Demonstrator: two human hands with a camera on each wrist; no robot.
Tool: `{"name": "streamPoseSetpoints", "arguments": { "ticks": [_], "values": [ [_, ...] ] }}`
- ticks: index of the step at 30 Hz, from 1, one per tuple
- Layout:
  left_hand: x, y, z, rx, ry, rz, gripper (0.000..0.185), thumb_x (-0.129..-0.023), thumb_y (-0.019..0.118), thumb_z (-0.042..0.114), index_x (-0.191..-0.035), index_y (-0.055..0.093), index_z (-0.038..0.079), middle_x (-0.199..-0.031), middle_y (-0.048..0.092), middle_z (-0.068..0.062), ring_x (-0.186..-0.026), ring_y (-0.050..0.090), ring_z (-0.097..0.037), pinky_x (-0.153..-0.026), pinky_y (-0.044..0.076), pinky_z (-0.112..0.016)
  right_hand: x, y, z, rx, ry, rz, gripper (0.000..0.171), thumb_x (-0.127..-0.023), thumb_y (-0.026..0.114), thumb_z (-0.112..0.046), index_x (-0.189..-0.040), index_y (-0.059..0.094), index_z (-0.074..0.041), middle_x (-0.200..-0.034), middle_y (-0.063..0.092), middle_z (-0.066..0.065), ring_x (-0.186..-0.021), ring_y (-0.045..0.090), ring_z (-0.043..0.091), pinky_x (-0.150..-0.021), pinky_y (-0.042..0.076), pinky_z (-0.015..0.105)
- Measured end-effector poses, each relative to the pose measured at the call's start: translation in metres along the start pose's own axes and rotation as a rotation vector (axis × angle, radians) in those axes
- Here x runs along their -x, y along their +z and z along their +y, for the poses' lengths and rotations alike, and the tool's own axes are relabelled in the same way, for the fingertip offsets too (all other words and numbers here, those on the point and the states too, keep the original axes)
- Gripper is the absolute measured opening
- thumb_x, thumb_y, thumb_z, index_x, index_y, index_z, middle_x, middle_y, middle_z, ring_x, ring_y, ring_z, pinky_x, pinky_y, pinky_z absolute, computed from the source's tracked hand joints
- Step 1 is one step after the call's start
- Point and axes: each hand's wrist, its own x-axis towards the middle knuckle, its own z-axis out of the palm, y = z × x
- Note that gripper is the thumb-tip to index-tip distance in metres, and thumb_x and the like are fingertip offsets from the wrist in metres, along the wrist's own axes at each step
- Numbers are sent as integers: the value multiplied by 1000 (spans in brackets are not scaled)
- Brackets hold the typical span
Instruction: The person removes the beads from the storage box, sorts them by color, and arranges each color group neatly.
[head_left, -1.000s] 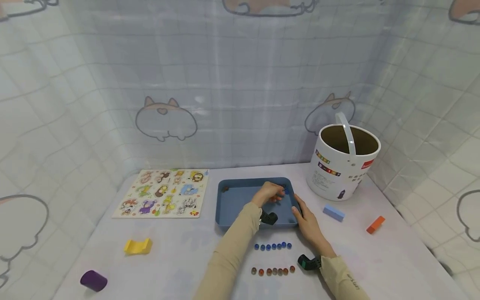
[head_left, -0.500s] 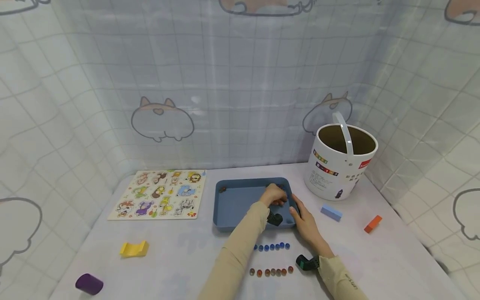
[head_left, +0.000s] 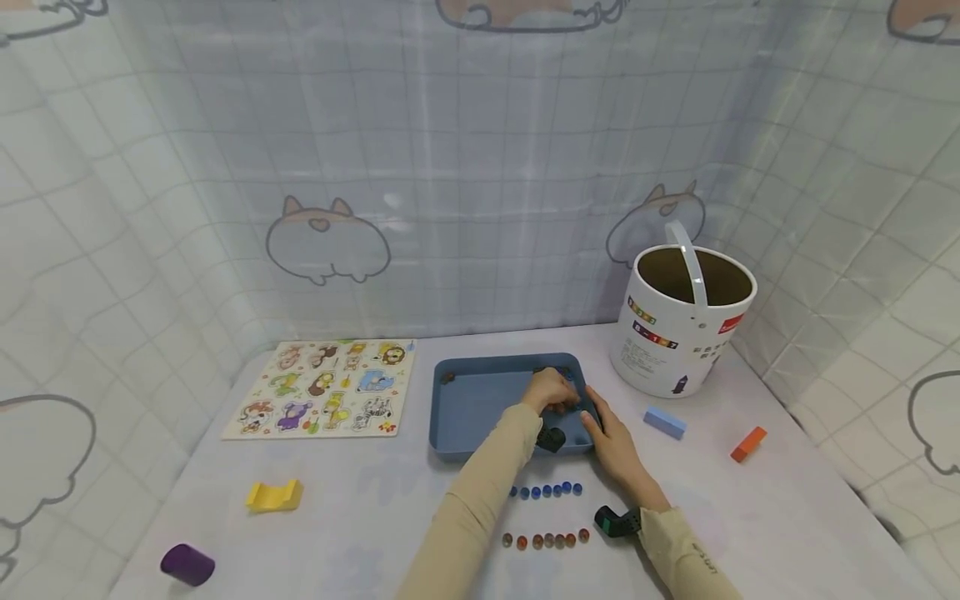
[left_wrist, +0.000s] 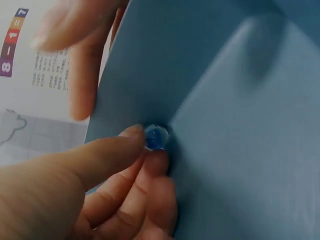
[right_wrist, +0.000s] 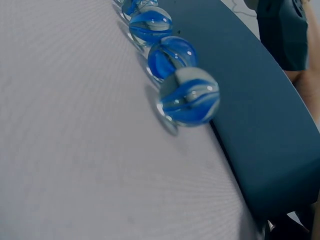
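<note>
A blue tray [head_left: 480,400] lies mid-table. My left hand [head_left: 553,393] reaches into its far right corner. In the left wrist view the left hand [left_wrist: 149,144] pinches a blue marble [left_wrist: 156,137] between thumb and fingers, against the tray wall [left_wrist: 165,60]. My right hand [head_left: 609,440] rests against the tray's right side, its fingers [left_wrist: 80,75] laid straight on the outer wall. In front of the tray lie a row of blue marbles [head_left: 545,491] and a row of brown marbles [head_left: 545,541]. The right wrist view shows the blue marbles [right_wrist: 187,97] close up beside the tray's outer wall [right_wrist: 255,130].
A white bucket [head_left: 682,333] with a handle stands at the back right. A light blue block [head_left: 664,422] and an orange block [head_left: 748,444] lie right of the tray. An animal puzzle board [head_left: 322,387] lies left, with a yellow block [head_left: 273,496] and a purple cylinder [head_left: 187,564] nearer me.
My left hand has shifted a little deeper into the tray's far right corner and closed on the blue marble. The right hand has stayed at the tray's side.
</note>
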Motion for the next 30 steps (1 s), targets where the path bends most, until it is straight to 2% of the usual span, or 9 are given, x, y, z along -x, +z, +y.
{"name": "streamPoseSetpoints", "arguments": {
  "ticks": [5,9,12,14,17,21,25,28,30],
  "values": [
    [8,1,5,-56,-6,-5,11,-79,80,18,-76,78,7,-72,73,-7,-58,65,-17,-52,49,-26,0,1,2,2,-2,-12,56,-104,41,-36,-154,27,-15,-155,34,20,-137,38,45,-109,31,61],
    [11,2,7,-89,6,6,10,-79,80,16,-77,79,6,-72,73,-8,-62,67,-19,-57,53,-28,-1,0,2,-3,-4,-10,56,-104,41,-36,-154,27,-15,-155,33,19,-139,36,44,-109,30,61],
    [8,3,7,-124,-2,-11,12,-78,81,16,-70,76,7,-65,69,-8,-55,62,-18,-50,49,-28,-1,0,2,-1,-8,-10,56,-104,41,-36,-154,27,-15,-155,34,19,-138,37,44,-109,30,62],
    [5,2,5,-113,-17,-29,15,-77,81,16,-66,74,8,-60,66,-8,-49,56,-17,-46,43,-27,0,1,1,-3,-5,-12,56,-104,42,-37,-154,27,-15,-155,34,20,-138,37,45,-109,31,62],
    [4,-2,0,-30,-30,-74,11,-79,79,16,-72,75,9,-61,66,-7,-46,49,-14,-44,37,-25,0,2,1,-1,0,-12,56,-104,42,-37,-154,28,-15,-154,35,20,-137,38,45,-109,31,62],
    [10,-17,-7,126,14,-116,15,-86,73,18,-97,78,9,-83,75,-10,-52,54,-13,-49,36,-24,0,1,1,12,8,-11,56,-104,42,-36,-154,28,-14,-154,34,21,-138,36,45,-109,29,62],
    [15,-38,-16,274,88,-130,29,-90,68,24,-115,72,9,-105,74,-7,-80,67,-22,-61,40,-29,-1,-1,1,15,20,-10,57,-104,42,-37,-154,27,-14,-154,34,21,-139,35,46,-110,28,63],
    [23,-57,-26,356,130,-137,36,-92,65,29,-122,68,9,-116,69,-5,-103,65,-31,-77,46,-38,-1,-1,1,19,22,-11,57,-104,41,-38,-154,27,-15,-154,34,21,-139,34,46,-110,28,63],
    [31,-71,-34,388,156,-136,37,-94,63,30,-124,66,8,-117,68,-7,-109,61,-36,-85,46,-44,0,-1,1,22,14,-11,57,-104,41,-37,-154,27,-14,-154,34,22,-139,35,46,-110,28,63]
  ]
}}
